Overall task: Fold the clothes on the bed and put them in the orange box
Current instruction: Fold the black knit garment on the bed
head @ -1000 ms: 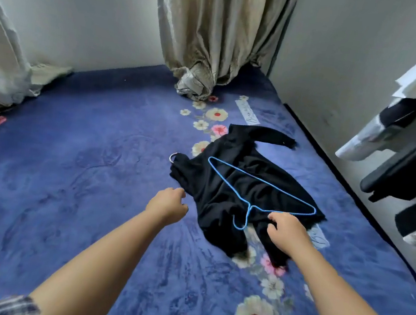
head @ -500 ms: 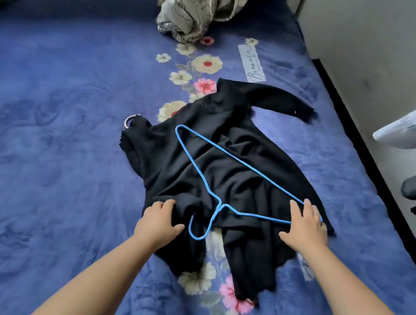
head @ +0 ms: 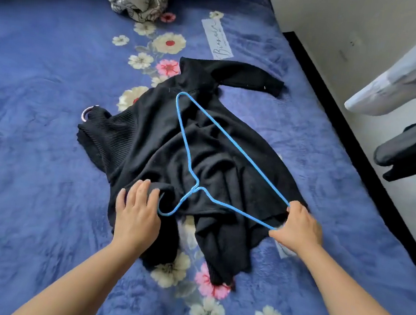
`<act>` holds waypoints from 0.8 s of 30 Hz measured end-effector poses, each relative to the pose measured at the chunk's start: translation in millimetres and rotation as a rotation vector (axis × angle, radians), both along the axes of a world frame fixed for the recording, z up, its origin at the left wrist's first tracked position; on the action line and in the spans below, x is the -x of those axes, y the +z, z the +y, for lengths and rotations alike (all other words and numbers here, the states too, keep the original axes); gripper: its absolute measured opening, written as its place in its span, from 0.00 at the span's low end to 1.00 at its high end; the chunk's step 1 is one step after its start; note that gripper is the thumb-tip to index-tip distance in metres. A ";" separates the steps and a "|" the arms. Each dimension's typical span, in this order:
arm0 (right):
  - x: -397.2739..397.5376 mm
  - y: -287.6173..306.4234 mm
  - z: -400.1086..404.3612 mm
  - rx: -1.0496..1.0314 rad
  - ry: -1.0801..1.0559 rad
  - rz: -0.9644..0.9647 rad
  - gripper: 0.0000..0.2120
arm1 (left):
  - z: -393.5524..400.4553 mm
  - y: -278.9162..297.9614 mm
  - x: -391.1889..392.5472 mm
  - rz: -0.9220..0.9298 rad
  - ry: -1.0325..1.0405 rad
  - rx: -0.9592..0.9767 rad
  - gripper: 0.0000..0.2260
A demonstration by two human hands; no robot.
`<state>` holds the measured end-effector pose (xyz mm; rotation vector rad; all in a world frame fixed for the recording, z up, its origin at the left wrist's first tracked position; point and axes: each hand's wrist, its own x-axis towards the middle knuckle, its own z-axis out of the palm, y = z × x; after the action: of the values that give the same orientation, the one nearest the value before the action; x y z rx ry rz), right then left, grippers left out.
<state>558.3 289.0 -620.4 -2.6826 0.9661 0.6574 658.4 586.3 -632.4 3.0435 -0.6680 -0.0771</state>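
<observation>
On top of the black sweater (head: 157, 136), your right hand (head: 297, 226) pinches the blue hanger (head: 219, 143) corner, while your left hand (head: 137, 211) lies open-fingered beside its hook.

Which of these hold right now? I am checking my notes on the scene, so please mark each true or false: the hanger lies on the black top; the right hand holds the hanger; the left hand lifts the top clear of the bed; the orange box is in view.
1. The hanger lies on the black top. True.
2. The right hand holds the hanger. True: it grips one end.
3. The left hand lifts the top clear of the bed. False: the hand rests on the top, which lies on the bed.
4. The orange box is in view. False: none shows.
</observation>
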 end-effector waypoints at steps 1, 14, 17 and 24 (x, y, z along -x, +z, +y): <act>17.1 5.5 -3.8 -0.008 -0.048 0.014 0.30 | -10.2 3.5 5.3 0.006 -0.094 0.022 0.19; 111.7 2.2 -39.3 -0.071 -0.604 -0.150 0.29 | -116.4 -9.8 55.7 0.491 -0.148 -0.153 0.46; 109.8 -7.0 -32.2 -0.059 -0.682 -0.176 0.29 | -123.0 -21.5 56.1 0.488 -0.234 -0.354 0.42; 110.8 -10.7 -20.7 -0.041 -0.771 -0.229 0.31 | -120.0 7.6 24.7 0.302 -0.325 -0.670 0.16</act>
<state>447.6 268.3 -631.1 -2.0227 1.7192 0.1922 633.7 466.4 -624.8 3.3412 -1.3200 -0.9194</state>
